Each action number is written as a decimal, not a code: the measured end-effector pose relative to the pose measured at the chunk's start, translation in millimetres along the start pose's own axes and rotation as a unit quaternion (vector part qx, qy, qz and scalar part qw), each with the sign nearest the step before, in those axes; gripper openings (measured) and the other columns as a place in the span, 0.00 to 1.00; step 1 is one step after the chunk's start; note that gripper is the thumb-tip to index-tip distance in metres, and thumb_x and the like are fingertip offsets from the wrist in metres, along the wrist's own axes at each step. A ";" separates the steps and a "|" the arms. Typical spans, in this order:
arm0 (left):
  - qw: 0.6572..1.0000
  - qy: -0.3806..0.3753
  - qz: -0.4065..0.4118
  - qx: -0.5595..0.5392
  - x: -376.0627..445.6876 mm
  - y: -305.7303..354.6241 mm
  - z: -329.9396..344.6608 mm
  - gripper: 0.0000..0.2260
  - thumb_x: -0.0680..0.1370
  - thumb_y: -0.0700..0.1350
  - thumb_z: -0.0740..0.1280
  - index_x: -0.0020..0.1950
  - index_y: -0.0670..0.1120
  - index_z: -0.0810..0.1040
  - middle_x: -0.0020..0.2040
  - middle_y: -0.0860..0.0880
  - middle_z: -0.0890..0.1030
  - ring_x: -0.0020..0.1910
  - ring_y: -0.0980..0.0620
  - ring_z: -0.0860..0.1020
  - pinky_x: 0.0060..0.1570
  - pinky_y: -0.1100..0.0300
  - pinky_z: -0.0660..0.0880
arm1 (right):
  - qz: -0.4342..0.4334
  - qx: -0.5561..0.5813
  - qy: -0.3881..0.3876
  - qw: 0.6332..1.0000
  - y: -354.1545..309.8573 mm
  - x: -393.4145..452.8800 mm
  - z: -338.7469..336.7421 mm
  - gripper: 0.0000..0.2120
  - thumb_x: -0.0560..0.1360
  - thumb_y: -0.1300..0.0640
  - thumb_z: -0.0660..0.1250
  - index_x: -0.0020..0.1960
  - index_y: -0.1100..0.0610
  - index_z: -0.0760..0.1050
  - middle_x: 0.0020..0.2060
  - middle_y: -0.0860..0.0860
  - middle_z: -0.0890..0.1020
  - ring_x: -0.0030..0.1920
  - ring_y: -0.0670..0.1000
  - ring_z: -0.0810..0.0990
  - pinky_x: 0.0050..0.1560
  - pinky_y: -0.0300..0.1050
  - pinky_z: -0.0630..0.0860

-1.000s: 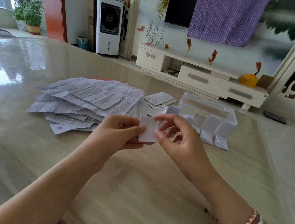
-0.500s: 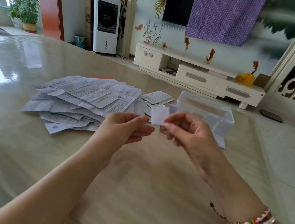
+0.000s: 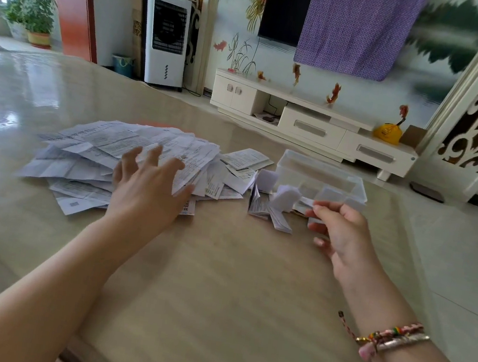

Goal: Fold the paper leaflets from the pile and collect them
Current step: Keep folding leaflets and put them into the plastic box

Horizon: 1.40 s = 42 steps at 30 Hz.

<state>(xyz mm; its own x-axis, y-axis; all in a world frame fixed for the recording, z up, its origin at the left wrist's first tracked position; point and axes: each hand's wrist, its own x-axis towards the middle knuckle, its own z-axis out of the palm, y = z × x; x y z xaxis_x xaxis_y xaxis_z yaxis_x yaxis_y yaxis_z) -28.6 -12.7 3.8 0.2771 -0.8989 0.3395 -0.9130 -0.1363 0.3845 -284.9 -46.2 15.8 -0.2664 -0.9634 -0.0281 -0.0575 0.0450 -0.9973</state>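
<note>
A loose pile of unfolded printed leaflets is spread over the beige table, left of centre. My left hand hovers over the pile's right part, fingers spread and straight. Several folded leaflets lie in a heap in front of a clear plastic box. One small white folded leaflet appears blurred on top of that heap, just left of my right hand's fingertips. My right hand is beside the box with its fingers loosely curled, and I see nothing held in it.
The table has a glossy top, and its right edge runs close behind the box. A few half-opened leaflets lie between the pile and the box. A TV cabinet and an air cooler stand beyond the table.
My left hand let go of the folded leaflet and moved left over the pile, opening its fingers. My right hand carried the leaflet right toward the box and released it onto the folded heap.
</note>
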 end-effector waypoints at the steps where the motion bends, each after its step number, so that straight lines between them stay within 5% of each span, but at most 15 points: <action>1: 0.999 -0.026 -0.014 0.015 2.6 -4.3 1.7 0.20 0.78 0.60 0.60 0.69 0.57 0.68 0.78 0.46 0.54 0.77 0.42 0.45 0.73 0.45 0.45 | 0.009 -0.007 -0.002 1.000 1.5 1.5 0.4 0.05 0.78 0.64 0.63 0.47 0.56 0.75 0.39 0.52 0.82 0.33 0.47 0.75 0.28 0.39 0.63; 7: 0.993 -0.102 -0.037 0.052 3.0 -8.4 3.8 0.23 0.80 0.61 0.55 0.73 0.54 0.65 0.77 0.44 0.60 0.77 0.41 0.49 0.74 0.45 0.42 | 0.007 -0.010 -0.019 1.000 4.8 5.2 -0.4 0.08 0.79 0.66 0.60 0.46 0.54 0.72 0.35 0.56 0.84 0.23 0.46 0.74 0.21 0.36 0.61; 11: 0.997 -0.060 -0.022 0.043 -0.2 -5.0 1.8 0.22 0.81 0.57 0.54 0.71 0.48 0.68 0.74 0.51 0.66 0.77 0.46 0.54 0.75 0.45 0.44 | -0.045 -0.027 -0.019 0.998 1.4 -1.3 0.3 0.12 0.80 0.65 0.57 0.54 0.51 0.73 0.28 0.53 0.83 0.17 0.46 0.66 0.20 0.35 0.62; 17: 0.994 0.076 0.049 -0.067 -5.9 1.7 -2.8 0.17 0.81 0.47 0.59 0.69 0.45 0.72 0.69 0.47 0.74 0.73 0.48 0.65 0.74 0.50 0.54 | -0.107 -0.026 -0.041 0.993 -4.5 -15.9 5.4 0.18 0.80 0.67 0.55 0.60 0.47 0.72 0.28 0.56 0.82 0.19 0.47 0.64 0.20 0.35 0.63; 20: 0.973 0.136 0.105 -0.154 -14.7 7.8 -8.4 0.14 0.79 0.41 0.64 0.64 0.44 0.77 0.63 0.49 0.79 0.63 0.48 0.75 0.63 0.56 0.68 | -0.115 -0.018 -0.064 0.991 -6.7 -20.8 8.9 0.16 0.78 0.67 0.56 0.58 0.53 0.76 0.29 0.56 0.82 0.19 0.47 0.65 0.21 0.34 0.63; 24: 0.943 0.184 0.118 -0.250 -26.4 17.6 -16.6 0.11 0.75 0.36 0.69 0.54 0.47 0.81 0.52 0.56 0.82 0.51 0.62 0.77 0.49 0.79 0.65 | -0.100 -0.021 -0.132 0.986 -5.7 -27.5 15.3 0.14 0.78 0.66 0.58 0.56 0.55 0.78 0.31 0.56 0.83 0.21 0.47 0.69 0.23 0.36 0.64; 27: 0.925 0.177 0.100 -0.320 -33.9 21.4 -20.4 0.10 0.73 0.36 0.71 0.49 0.50 0.81 0.46 0.61 0.82 0.43 0.67 0.76 0.45 0.77 0.66 | -0.076 -0.017 -0.228 0.971 -4.7 -34.0 22.3 0.11 0.79 0.61 0.61 0.61 0.54 0.74 0.36 0.56 0.84 0.23 0.49 0.73 0.24 0.38 0.65; 30: 0.907 0.133 0.088 -0.389 -40.8 21.6 -20.1 0.12 0.71 0.36 0.73 0.46 0.53 0.81 0.44 0.61 0.82 0.32 0.60 0.71 0.38 0.65 0.68 | -0.062 -0.026 -0.308 0.949 -4.4 -42.6 25.4 0.16 0.78 0.54 0.65 0.65 0.49 0.68 0.42 0.57 0.86 0.29 0.51 0.78 0.26 0.39 0.70; 34: 0.867 0.061 0.087 -0.487 -44.1 20.5 -19.0 0.14 0.70 0.35 0.74 0.46 0.54 0.81 0.48 0.55 0.83 0.39 0.46 0.77 0.42 0.45 0.74 | -0.081 -0.053 -0.349 0.932 -4.1 -50.9 31.4 0.17 0.76 0.52 0.68 0.64 0.49 0.70 0.48 0.53 0.86 0.43 0.52 0.84 0.33 0.39 0.74; 38: 0.845 0.017 0.062 -0.530 -44.8 19.5 -18.4 0.17 0.70 0.32 0.73 0.50 0.53 0.80 0.47 0.55 0.82 0.45 0.52 0.81 0.48 0.49 0.78 | -0.099 -0.055 -0.328 0.938 -0.7 -52.9 36.5 0.10 0.75 0.56 0.68 0.55 0.57 0.79 0.48 0.51 0.85 0.49 0.49 0.84 0.38 0.42 0.74; 42: 0.863 -0.006 0.036 -0.504 -42.1 15.9 -18.0 0.21 0.69 0.42 0.75 0.60 0.52 0.75 0.53 0.56 0.81 0.52 0.59 0.80 0.52 0.61 0.77 | -0.125 -0.032 -0.298 0.946 -3.4 -51.3 34.5 0.09 0.76 0.58 0.68 0.53 0.62 0.80 0.46 0.52 0.86 0.47 0.50 0.84 0.38 0.42 0.76</action>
<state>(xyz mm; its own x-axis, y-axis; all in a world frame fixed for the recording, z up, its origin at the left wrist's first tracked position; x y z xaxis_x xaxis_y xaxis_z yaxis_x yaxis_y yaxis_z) -49.4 30.5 11.1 0.2227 -0.8947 0.3871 -0.2024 0.3460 0.9162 -237.9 -6.0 18.2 0.3513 -0.9230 0.1569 -0.1100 -0.2071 -0.9721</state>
